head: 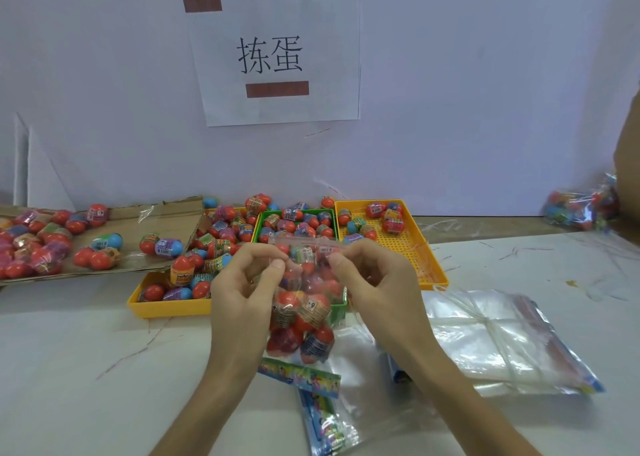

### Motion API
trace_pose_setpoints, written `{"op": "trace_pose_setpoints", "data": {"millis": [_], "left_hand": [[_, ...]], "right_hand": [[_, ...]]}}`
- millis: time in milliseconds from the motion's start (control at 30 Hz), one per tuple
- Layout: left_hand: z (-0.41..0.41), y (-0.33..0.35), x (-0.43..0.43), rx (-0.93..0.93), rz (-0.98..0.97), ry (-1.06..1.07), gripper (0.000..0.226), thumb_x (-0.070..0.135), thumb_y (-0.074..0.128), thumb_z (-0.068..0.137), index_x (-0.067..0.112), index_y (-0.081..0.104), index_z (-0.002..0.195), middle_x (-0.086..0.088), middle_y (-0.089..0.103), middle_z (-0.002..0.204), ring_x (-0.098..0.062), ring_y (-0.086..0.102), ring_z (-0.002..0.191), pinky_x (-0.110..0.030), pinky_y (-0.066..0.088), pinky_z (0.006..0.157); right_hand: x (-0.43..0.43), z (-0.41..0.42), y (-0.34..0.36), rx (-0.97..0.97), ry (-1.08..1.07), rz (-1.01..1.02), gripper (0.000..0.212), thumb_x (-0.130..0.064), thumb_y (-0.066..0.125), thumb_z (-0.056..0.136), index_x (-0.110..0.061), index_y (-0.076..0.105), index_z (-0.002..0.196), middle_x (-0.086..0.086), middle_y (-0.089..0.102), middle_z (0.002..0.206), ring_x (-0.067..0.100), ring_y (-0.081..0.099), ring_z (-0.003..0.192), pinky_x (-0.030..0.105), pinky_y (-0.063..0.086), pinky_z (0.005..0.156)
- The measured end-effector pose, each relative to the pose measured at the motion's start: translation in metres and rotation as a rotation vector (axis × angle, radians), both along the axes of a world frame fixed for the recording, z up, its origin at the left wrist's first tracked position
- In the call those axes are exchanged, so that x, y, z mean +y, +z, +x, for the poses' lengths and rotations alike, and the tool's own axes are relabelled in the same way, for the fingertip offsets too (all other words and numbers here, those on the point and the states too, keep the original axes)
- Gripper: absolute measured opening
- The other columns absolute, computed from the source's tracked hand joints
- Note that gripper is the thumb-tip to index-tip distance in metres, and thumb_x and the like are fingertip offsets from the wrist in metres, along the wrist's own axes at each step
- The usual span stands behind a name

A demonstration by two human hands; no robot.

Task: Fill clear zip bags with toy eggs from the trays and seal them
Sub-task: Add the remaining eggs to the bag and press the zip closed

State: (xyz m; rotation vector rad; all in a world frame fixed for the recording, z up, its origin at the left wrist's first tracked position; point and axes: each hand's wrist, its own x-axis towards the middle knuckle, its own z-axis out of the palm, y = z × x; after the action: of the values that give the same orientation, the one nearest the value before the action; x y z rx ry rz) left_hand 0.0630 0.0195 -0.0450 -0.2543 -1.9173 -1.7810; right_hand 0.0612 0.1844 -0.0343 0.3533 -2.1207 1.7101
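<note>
A clear zip bag [304, 303] full of red toy eggs hangs above the table in front of me. My left hand [242, 282] pinches the bag's top strip at its left end, and my right hand [374, 279] pinches it at the right end. Behind the bag stand a yellow tray [166, 308] and a green tray [294, 214] heaped with eggs. Further right, a second yellow tray [412, 247] holds a few eggs at its far end.
A flattened cardboard sheet [166, 220] with loose eggs lies at the left. A stack of empty clear bags [495, 341] lies at the right, more bags with colourful headers [311, 383] below my hands. A filled bag [581, 206] sits far right by the wall.
</note>
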Motion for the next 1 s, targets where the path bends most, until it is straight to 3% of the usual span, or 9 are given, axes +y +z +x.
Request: {"op": "trace_pose_setpoints", "data": {"millis": [67,167,300,400,500,600,700,833,1000], "left_hand": [[0.000,0.000,-0.001,-0.003,0.015,0.032,0.010,0.029,0.060,0.094,0.029,0.068,0.087,-0.003,0.073,0.077,-0.015,0.072,0.075,-0.032,0.060,0.069],[0.001,0.001,-0.003,-0.016,0.050,0.070,0.009,0.035,0.065,0.094,0.030,0.068,0.088,-0.005,0.072,0.068,-0.014,0.069,0.061,-0.029,0.057,0.060],[0.001,-0.001,-0.001,-0.056,0.082,0.081,0.014,0.026,0.065,0.096,0.035,0.070,0.087,-0.008,0.072,0.068,-0.028,0.073,0.067,-0.046,0.061,0.063],[-0.001,0.000,-0.001,-0.068,0.093,0.075,0.018,0.017,0.062,0.098,0.030,0.071,0.088,-0.005,0.075,0.073,-0.024,0.074,0.069,-0.032,0.059,0.062],[-0.003,0.001,-0.003,-0.107,0.164,0.041,0.013,0.014,0.062,0.098,0.019,0.071,0.091,-0.005,0.076,0.081,-0.023,0.075,0.070,-0.022,0.057,0.059],[-0.004,0.001,-0.003,-0.144,0.175,-0.006,0.019,0.014,0.063,0.097,0.025,0.073,0.085,-0.008,0.076,0.079,-0.025,0.073,0.066,-0.024,0.058,0.058],[-0.002,0.000,-0.001,-0.173,0.120,-0.088,0.018,0.015,0.065,0.095,0.025,0.074,0.084,-0.009,0.075,0.078,-0.028,0.073,0.067,-0.024,0.057,0.057],[0.001,-0.003,0.004,-0.143,-0.011,-0.153,0.016,0.016,0.068,0.093,0.027,0.074,0.083,-0.005,0.075,0.079,-0.022,0.072,0.070,-0.027,0.059,0.062],[0.001,-0.005,0.007,-0.059,-0.138,-0.129,0.021,0.008,0.070,0.091,0.028,0.075,0.085,0.001,0.074,0.079,-0.013,0.070,0.070,-0.021,0.056,0.063]], "right_hand": [[0.002,-0.001,0.001,0.000,-0.023,-0.008,0.021,-0.023,0.068,0.096,-0.024,0.069,0.075,-0.009,0.063,0.064,0.006,0.056,0.059,0.026,0.047,0.056],[0.001,-0.001,0.001,-0.001,-0.042,0.015,0.022,-0.023,0.067,0.096,-0.026,0.068,0.075,-0.013,0.062,0.063,0.006,0.055,0.059,0.022,0.045,0.056],[0.001,0.000,0.002,-0.010,-0.039,0.025,0.024,-0.023,0.064,0.098,-0.025,0.067,0.074,-0.012,0.060,0.062,0.008,0.055,0.060,0.026,0.045,0.056],[0.002,0.000,0.003,-0.002,-0.016,0.007,0.028,-0.022,0.060,0.100,-0.017,0.067,0.074,-0.003,0.059,0.062,0.017,0.054,0.061,0.041,0.048,0.061],[0.003,-0.001,0.002,-0.003,0.011,-0.033,0.027,-0.019,0.059,0.101,-0.014,0.069,0.076,0.005,0.061,0.067,0.027,0.056,0.067,0.045,0.048,0.064],[0.002,-0.002,-0.001,0.043,-0.048,0.041,0.012,-0.017,0.066,0.097,-0.026,0.069,0.089,-0.008,0.063,0.075,0.012,0.059,0.068,0.027,0.051,0.060],[0.002,-0.004,-0.005,0.214,-0.182,0.237,0.031,-0.007,0.075,0.087,-0.030,0.061,0.103,-0.014,0.056,0.084,0.010,0.056,0.076,0.016,0.046,0.065],[0.004,-0.004,-0.008,0.358,-0.236,0.461,0.023,-0.006,0.077,0.083,-0.022,0.069,0.096,-0.010,0.055,0.095,0.011,0.053,0.092,0.032,0.049,0.080],[0.003,-0.003,-0.008,0.399,-0.130,0.440,0.008,-0.018,0.072,0.089,-0.022,0.073,0.095,-0.009,0.062,0.093,0.012,0.057,0.092,0.042,0.049,0.078]]}}
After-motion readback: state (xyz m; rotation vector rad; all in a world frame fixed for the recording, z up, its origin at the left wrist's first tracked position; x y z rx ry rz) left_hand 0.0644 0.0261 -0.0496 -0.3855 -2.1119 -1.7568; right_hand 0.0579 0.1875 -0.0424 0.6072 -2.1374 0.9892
